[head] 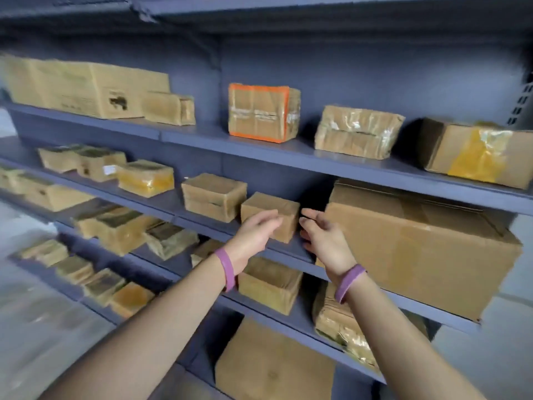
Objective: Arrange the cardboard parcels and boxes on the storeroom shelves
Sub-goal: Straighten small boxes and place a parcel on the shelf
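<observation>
A small plain brown cardboard parcel is sitting on the middle blue-grey metal shelf, near its front edge, in the gap between a slightly larger taped brown parcel on its left and a big brown cardboard carton on its right. The person's left hand is lying against the parcel's front left corner with fingers straight and flat, pressing rather than gripping. The right hand is hovering just beside the parcel's right side, fingers loose and slightly spread; whether it is touching the cardboard is unclear. Each wrist is wearing a purple band. The person seems to be squaring this parcel into line with its neighbours. Next, it likely needs both palms closing on its sides to nudge it straight without bumping the carton.
</observation>
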Motion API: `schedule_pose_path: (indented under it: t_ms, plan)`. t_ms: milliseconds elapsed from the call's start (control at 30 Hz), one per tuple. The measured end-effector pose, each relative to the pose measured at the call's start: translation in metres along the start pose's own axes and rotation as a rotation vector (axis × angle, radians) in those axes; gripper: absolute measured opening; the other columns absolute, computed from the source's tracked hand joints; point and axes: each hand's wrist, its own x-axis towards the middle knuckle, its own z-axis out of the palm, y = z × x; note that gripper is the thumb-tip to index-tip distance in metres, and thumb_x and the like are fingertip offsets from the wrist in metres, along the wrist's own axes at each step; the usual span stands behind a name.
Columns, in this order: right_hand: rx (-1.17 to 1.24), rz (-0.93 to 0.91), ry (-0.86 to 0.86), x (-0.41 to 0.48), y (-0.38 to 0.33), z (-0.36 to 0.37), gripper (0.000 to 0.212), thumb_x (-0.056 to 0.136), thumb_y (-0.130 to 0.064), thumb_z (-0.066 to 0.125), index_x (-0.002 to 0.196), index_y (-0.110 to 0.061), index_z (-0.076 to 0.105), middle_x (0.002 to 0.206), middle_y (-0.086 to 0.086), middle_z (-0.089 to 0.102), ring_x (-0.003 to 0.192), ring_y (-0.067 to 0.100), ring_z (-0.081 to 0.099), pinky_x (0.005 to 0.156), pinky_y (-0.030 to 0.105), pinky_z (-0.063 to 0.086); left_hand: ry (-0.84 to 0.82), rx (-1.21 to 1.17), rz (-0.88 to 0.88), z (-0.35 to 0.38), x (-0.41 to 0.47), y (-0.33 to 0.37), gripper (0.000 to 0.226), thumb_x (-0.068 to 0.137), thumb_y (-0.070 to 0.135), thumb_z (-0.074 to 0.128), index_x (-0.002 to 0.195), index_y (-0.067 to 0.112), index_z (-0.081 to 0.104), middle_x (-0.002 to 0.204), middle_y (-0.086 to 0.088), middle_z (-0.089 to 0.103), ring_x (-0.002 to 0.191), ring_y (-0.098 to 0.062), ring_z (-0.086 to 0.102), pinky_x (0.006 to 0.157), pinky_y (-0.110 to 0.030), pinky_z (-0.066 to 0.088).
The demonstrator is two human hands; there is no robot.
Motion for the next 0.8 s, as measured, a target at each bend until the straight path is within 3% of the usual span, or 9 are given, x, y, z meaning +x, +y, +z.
schedule_pose_path:
  t_ms: [100, 200, 267, 333, 467, 633, 800]
  plan:
    - [-0.014, -0.029, -0.159, 0.001, -0.014, 0.092, 0.017, 0.101, -0.015, 0.052, 0.117, -0.017, 0.058, 0.107, -0.005, 0.061, 0.104, 0.014, 0.058, 0.106, 0.036, 0.042, 0.167, -0.013, -0.035, -0.093, -0.023, -0.005, 0.036, 0.103, 0.032, 0.053, 0.139, 0.029, 0.054, 0.129, 0.003, 0.057, 0.116, -0.012, 0.052, 0.091, -0.030, 0.041]
    - [-0.020, -0.044, -0.281, -0.004, -0.028, 0.187, 0.030, 0.101, -0.015, 0.051, 0.131, -0.010, 0.056, 0.120, 0.003, 0.059, 0.115, 0.019, 0.057, 0.110, 0.038, 0.042, 0.336, -0.030, -0.046, -0.184, -0.053, -0.011, 0.033, 0.103, 0.028, 0.053, 0.136, 0.027, 0.055, 0.131, -0.001, 0.058, 0.117, -0.014, 0.053, 0.077, -0.024, 0.045]
    - [-0.024, -0.061, -0.374, -0.011, -0.041, 0.251, 0.034, 0.101, -0.015, 0.051, 0.134, -0.009, 0.054, 0.119, 0.002, 0.059, 0.107, 0.016, 0.059, 0.104, 0.034, 0.046, 0.444, -0.033, -0.050, -0.244, -0.074, -0.014, 0.035, 0.103, 0.026, 0.053, 0.139, 0.026, 0.054, 0.130, 0.000, 0.058, 0.118, -0.014, 0.053, 0.072, -0.021, 0.045]
    - [-0.006, -0.063, -0.466, -0.020, -0.053, 0.315, 0.031, 0.101, -0.016, 0.053, 0.132, -0.012, 0.055, 0.116, 0.001, 0.062, 0.105, 0.015, 0.061, 0.103, 0.035, 0.048, 0.530, -0.021, -0.052, -0.305, -0.093, -0.019, 0.037, 0.103, 0.028, 0.054, 0.140, 0.028, 0.054, 0.130, 0.002, 0.059, 0.118, -0.014, 0.054, 0.082, -0.026, 0.045]
    - [-0.013, -0.108, -0.588, -0.038, -0.078, 0.433, 0.037, 0.100, -0.019, 0.054, 0.137, -0.017, 0.053, 0.133, 0.002, 0.060, 0.123, 0.018, 0.056, 0.112, 0.040, 0.041, 0.677, -0.011, -0.039, -0.421, -0.124, -0.029, 0.034, 0.102, 0.028, 0.056, 0.135, 0.027, 0.058, 0.130, 0.001, 0.062, 0.117, -0.015, 0.057, 0.088, -0.031, 0.045]
    - [-0.002, -0.115, -0.694, -0.054, -0.103, 0.551, 0.043, 0.101, -0.022, 0.055, 0.143, -0.018, 0.047, 0.129, -0.003, 0.052, 0.120, 0.011, 0.048, 0.104, 0.024, 0.035, 0.785, -0.022, -0.064, -0.536, -0.158, -0.048, 0.033, 0.102, 0.025, 0.055, 0.135, 0.024, 0.058, 0.132, -0.005, 0.062, 0.123, -0.022, 0.058, 0.093, -0.034, 0.045]
    - [-0.012, -0.089, -0.806, -0.054, -0.114, 0.656, 0.048, 0.101, -0.022, 0.055, 0.148, -0.017, 0.044, 0.141, 0.003, 0.051, 0.122, 0.015, 0.050, 0.114, 0.041, 0.038, 0.878, -0.051, -0.099, -0.624, -0.175, -0.074, 0.037, 0.100, 0.025, 0.058, 0.137, 0.024, 0.056, 0.131, 0.000, 0.060, 0.120, -0.019, 0.056, 0.100, -0.037, 0.045]
